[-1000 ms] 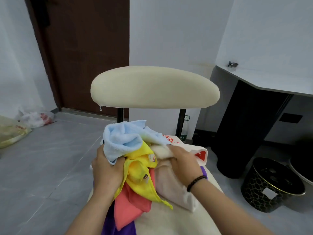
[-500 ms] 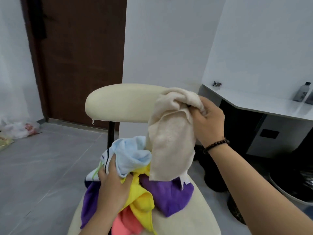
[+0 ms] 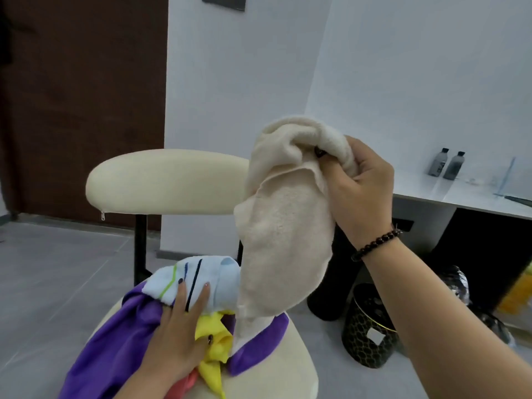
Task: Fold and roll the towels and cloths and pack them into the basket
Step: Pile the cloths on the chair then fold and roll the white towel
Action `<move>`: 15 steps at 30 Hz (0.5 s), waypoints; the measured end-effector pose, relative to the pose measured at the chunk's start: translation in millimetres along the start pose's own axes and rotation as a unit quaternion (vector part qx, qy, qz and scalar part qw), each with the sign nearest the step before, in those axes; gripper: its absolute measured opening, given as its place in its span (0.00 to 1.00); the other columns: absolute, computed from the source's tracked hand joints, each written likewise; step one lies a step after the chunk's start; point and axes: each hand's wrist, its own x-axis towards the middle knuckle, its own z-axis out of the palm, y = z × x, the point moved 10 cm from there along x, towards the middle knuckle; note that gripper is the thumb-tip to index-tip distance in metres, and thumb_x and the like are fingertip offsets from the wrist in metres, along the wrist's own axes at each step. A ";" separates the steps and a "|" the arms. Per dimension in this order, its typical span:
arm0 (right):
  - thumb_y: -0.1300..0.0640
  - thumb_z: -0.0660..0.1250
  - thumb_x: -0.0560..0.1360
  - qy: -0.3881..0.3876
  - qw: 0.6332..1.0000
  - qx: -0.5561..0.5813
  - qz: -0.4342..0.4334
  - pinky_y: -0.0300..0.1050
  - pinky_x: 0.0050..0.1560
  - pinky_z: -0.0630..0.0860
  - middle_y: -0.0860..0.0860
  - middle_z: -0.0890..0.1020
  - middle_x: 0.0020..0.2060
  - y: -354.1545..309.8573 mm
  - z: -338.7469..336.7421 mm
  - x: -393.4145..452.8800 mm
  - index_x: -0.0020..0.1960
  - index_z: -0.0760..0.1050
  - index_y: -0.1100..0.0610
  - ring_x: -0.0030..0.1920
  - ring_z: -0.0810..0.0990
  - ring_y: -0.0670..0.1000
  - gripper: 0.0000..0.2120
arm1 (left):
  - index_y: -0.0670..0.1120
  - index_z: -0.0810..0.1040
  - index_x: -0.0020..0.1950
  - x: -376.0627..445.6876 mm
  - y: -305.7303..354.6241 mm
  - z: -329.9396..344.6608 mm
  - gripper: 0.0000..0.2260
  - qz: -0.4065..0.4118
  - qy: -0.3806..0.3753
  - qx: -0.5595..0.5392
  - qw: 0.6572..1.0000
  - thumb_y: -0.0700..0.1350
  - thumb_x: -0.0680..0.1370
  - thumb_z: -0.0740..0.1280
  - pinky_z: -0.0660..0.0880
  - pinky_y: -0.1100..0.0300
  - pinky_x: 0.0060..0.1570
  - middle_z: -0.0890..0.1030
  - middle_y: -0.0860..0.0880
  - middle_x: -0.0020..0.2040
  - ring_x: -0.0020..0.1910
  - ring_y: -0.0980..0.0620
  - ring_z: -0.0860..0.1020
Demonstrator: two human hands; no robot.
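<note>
Nearest, at 6 o'clock: left hand [image 3: 178, 326] lies flat, fingers straight and spread, pressing the light blue towel [image 3: 201, 276] atop a loose heap, with purple cloth [image 3: 115, 341], yellow cloth [image 3: 214, 338] and a pink one barely showing, on the chair seat [image 3: 299, 367].

Centre: right hand [image 3: 359, 182], raised at 1 o'clock, fingers curled tight around a bunched beige towel [image 3: 282, 226] that hangs unfolded, its tail touching the heap.

At 4 o'clock, on the floor: black patterned basket [image 3: 371, 338], contents not visible.

Judgement: early days. Nothing folded or rolled; sorting only.

Farther, at 2 o'clock: counter [image 3: 460, 197] with two dark bottles [image 3: 446, 167].
</note>
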 end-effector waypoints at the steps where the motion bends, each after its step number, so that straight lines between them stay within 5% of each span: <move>1: 0.61 0.66 0.74 -0.004 1.000 0.000 0.005 0.38 0.38 0.75 0.45 0.80 0.33 -4.2 -6.3 -1.4 0.43 0.81 0.56 0.35 0.77 0.43 0.06 | 0.63 0.35 0.74 -0.9 1.4 -2.1 0.42 0.000 0.003 0.006 1.000 0.58 0.72 0.63 0.72 0.52 0.60 0.31 0.52 0.75 0.77 0.43 0.46; 6: 0.58 0.68 0.73 -0.052 0.993 0.018 0.102 0.40 0.32 0.71 0.49 0.76 0.28 3.2 -28.9 -24.8 0.36 0.78 0.58 0.30 0.72 0.45 0.07 | 0.59 0.44 0.77 -17.8 -0.2 -10.7 0.38 -0.049 -0.006 0.011 0.999 0.57 0.75 0.64 0.72 0.55 0.61 0.39 0.49 0.78 0.76 0.47 0.54; 10: 0.60 0.68 0.73 -0.135 0.974 0.053 0.172 0.39 0.45 0.78 0.44 0.84 0.41 21.4 -20.0 -67.3 0.47 0.81 0.51 0.43 0.81 0.43 0.07 | 0.58 0.52 0.77 -47.3 -0.7 -17.3 0.37 -0.075 -0.017 -0.033 0.997 0.59 0.71 0.65 0.68 0.51 0.65 0.44 0.51 0.78 0.76 0.48 0.55; 15: 0.57 0.68 0.70 -0.288 0.923 -0.062 0.249 0.37 0.46 0.76 0.41 0.83 0.43 67.9 5.3 -150.2 0.48 0.80 0.44 0.46 0.80 0.40 0.11 | 0.63 0.34 0.74 -109.8 3.5 12.4 0.51 -0.075 -0.172 0.061 0.980 0.69 0.64 0.67 0.57 0.46 0.72 0.34 0.48 0.76 0.77 0.43 0.41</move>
